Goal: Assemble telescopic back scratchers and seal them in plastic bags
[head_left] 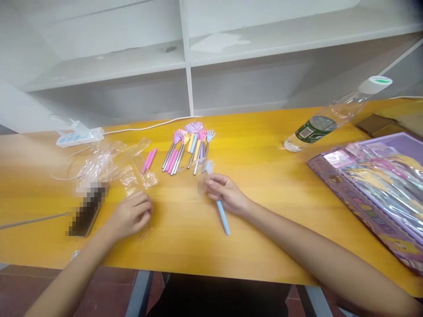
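Observation:
My right hand (228, 192) is closed around a light blue back scratcher (223, 218), whose handle sticks out below the fingers. Its pale blue head shows blurred above them, and a bit of clear plastic wrapper (201, 187) is by the fingertips. My left hand (134, 213) is over the table with its fingers curled in; whatever they may hold is hidden. Beyond the hands lies a group of back scratchers (178, 152) with metal rods and small hand-shaped heads in purple, yellow, pink and blue. Two pink tubes (149, 160) lie left of them.
Crumpled clear plastic (99, 163) covers part of the left side, near a phone (87, 213) and a white power strip (79, 135). A tilted water bottle (313, 127) is at the back right. Packaged items lie in a purple box (350, 193) at the right edge. Shelving rises behind.

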The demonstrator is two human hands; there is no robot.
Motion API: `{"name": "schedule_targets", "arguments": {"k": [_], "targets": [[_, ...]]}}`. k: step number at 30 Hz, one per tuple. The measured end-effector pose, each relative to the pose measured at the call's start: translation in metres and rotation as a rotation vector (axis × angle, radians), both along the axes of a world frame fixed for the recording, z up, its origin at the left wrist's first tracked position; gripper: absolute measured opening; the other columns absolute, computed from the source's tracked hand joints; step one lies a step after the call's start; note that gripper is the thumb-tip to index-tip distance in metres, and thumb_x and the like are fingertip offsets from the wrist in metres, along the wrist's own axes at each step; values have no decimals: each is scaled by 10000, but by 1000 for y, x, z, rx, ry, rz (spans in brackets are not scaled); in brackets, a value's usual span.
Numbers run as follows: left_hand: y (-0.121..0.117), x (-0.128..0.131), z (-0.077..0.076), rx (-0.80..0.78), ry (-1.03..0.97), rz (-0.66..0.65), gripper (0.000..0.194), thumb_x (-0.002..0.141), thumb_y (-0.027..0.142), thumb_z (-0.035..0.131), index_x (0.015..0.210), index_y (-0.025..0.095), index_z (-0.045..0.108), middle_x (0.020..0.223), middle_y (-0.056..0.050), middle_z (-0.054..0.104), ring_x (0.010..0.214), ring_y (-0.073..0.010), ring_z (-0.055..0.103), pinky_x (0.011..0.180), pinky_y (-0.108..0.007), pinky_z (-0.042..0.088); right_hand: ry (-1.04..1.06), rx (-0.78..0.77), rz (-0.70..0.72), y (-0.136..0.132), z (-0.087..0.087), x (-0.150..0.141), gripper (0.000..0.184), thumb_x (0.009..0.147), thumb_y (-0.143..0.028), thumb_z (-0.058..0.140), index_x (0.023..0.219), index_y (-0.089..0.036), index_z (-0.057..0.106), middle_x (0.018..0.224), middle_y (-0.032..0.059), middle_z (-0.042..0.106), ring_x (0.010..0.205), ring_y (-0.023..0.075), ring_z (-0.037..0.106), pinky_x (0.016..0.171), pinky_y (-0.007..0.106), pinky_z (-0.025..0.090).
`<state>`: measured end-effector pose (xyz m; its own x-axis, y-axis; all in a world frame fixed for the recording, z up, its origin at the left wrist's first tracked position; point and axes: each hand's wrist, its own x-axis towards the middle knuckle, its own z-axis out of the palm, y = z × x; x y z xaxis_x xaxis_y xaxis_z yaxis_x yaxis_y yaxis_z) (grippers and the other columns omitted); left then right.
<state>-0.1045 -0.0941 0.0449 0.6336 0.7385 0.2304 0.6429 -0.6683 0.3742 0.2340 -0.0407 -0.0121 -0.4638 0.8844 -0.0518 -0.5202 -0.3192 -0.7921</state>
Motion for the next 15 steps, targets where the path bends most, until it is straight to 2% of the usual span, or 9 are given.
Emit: {"name": "schedule_targets", "arguments": {"k": [2,3,5,7,8,11,13,15], "targets": [[-1,18,11,26,-178,62,161,925,87,555,853,216,619,806,-19,623,735,-170,565,713,-310,438,3,-4,-2,0,-1,-1,427,764,-518,965,880,-178,733,641,-58,411,527,50,201,473,217,149],[-1,32,15,-6,-262,150,155,953,107,552,876,220,626,825,-20,632,749,-170,576,725,-309,443,4,-7,-9,0,-1,-1,421,756,-511,970,874,-181,736,643,-57,421,527,49,203,474,217,152],[4,64,19,-220,-379,289,115,1015,209,578,1091,242,659,996,-41,686,877,-184,627,799,-308,480,2,-13,-35,0,-2,-1,413,745,-502,977,866,-189,737,651,-55,435,526,46,203,474,215,158],[15,95,17,-504,-472,281,280,1038,335,615,1308,261,622,1236,-82,687,1024,-207,646,892,-329,514,-7,-17,-72,1,-1,0,407,744,-500,977,862,-195,735,658,-50,457,526,49,210,472,219,161],[23,108,13,-615,-522,253,324,1034,398,631,1324,253,620,1282,-97,678,1038,-214,648,885,-331,524,-14,-19,-91,1,-1,1,404,743,-499,977,863,-198,735,659,-48,466,527,51,217,471,221,162],[45,128,-2,-793,-644,189,400,1002,557,655,1205,212,669,1122,-84,701,928,-206,650,786,-311,528,-38,-24,-138,2,-1,2,409,724,-493,987,853,-198,736,656,-46,491,520,52,239,465,230,164],[54,128,-11,-832,-657,186,398,993,583,660,1080,196,686,944,-41,685,787,-171,615,725,-288,498,-53,-27,-154,3,-2,2,415,716,-497,990,842,-193,737,636,-50,485,509,49,245,462,232,165],[57,124,-17,-823,-650,180,370,989,561,679,1007,192,692,890,-24,680,752,-154,591,720,-277,472,-68,-31,-164,5,-3,2,415,725,-504,984,843,-188,741,623,-53,477,499,46,249,461,233,166]]}}
